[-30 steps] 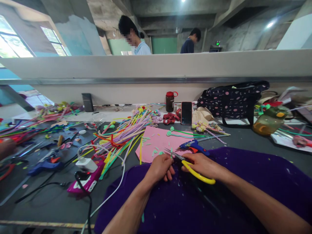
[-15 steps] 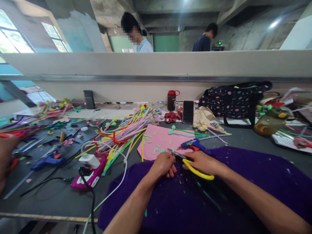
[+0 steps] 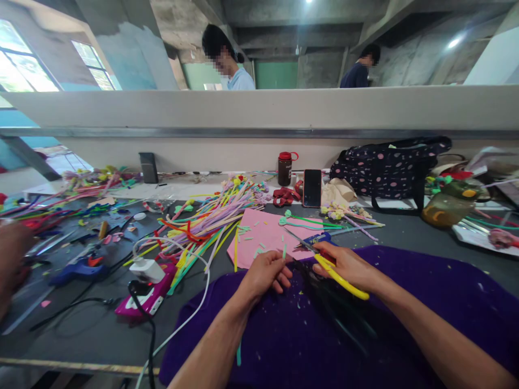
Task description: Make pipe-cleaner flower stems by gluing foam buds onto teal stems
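Observation:
In the head view, my right hand (image 3: 344, 266) is closed on scissors with yellow handles (image 3: 341, 280). Their metal blades (image 3: 299, 237) point up and left over a pink sheet (image 3: 265, 232). My left hand (image 3: 264, 276), its fingertips pinched, holds a short mint-green fuzzy strip, seemingly pipe cleaner (image 3: 284, 249), sticking upward. The blades are apart from this strip. Small green cut pieces (image 3: 259, 251) lie scattered on the sheet, beside green stems with curled heads (image 3: 288, 219). A blue glue gun (image 3: 324, 237) is partly hidden behind the scissors and my right hand.
A heap of coloured pipe cleaners (image 3: 219, 210) lies left of the sheet. Nearby are a magenta power strip (image 3: 148, 294) with cables and another glue gun (image 3: 81, 270). A phone (image 3: 312, 189), bottle (image 3: 285, 170) and dotted bag (image 3: 385, 173) stand behind. Another person's hand (image 3: 12, 259) is at far left.
The scissors have drawn away from my left hand, up and to the right, and are tilted more steeply. My left hand has shifted slightly left. The person at the back has moved right.

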Demonstrator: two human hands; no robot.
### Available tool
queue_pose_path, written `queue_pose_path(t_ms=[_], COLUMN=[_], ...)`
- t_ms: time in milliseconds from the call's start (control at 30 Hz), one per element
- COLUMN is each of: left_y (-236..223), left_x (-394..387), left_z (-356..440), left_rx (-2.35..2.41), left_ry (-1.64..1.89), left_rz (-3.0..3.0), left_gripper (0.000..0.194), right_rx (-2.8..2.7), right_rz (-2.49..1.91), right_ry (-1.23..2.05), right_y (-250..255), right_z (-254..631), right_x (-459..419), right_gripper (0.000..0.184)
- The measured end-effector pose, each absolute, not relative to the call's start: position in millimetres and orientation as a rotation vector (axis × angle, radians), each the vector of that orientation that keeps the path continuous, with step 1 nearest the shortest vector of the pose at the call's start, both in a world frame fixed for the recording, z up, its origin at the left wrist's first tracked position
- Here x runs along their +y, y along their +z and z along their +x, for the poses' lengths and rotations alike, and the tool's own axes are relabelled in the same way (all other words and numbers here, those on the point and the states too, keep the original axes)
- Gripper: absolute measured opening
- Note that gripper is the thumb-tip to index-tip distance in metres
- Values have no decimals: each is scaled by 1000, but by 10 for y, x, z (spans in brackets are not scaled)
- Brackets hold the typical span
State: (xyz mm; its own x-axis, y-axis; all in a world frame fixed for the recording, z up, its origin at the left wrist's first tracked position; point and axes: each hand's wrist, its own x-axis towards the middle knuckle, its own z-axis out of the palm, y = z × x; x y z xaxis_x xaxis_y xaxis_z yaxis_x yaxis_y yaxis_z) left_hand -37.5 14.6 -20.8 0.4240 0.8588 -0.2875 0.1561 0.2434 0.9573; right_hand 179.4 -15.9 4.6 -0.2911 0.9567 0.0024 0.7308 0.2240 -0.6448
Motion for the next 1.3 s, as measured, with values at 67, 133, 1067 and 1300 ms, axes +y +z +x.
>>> queue_pose_path(t_ms=[67,133,1067,1300], left_y=[-137,-84,-205,-249], left_x=[144,142,124,170], left_z=[-414,-435,-315,-279], left_rx=[1001,984,1034,1046], left_ry=[722,767,602,570], left_rz=[1161,1102,1192,1154], left_gripper=[22,23,19,19], right_rx=[-2093,-2105,-2155,-2180], right_rz=[-1542,-1537,-1418,-1421], right_ry=[765,786,1029,1003], right_y=[88,120,50,-3], right_z=[1814,1809,1559,1577], right_x=[-205,-257,-301,-249], right_gripper=[51,52,33,29])
